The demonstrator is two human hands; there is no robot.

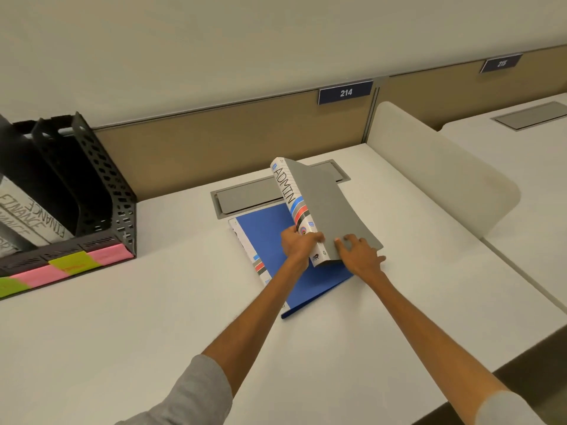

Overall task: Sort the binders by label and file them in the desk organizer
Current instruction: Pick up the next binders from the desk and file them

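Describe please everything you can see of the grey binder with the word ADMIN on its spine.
The grey ADMIN binder is closed, with a plain matte grey cover and a white spine carrying handwritten black "ADMIN", blue, red and black diagonal stripes and small printed logos. It is tilted up on its near end, its spine facing left, over the blue binder lying flat on the white desk. The left hand grips the spine near its lower end; the right hand presses on the cover's lower corner.
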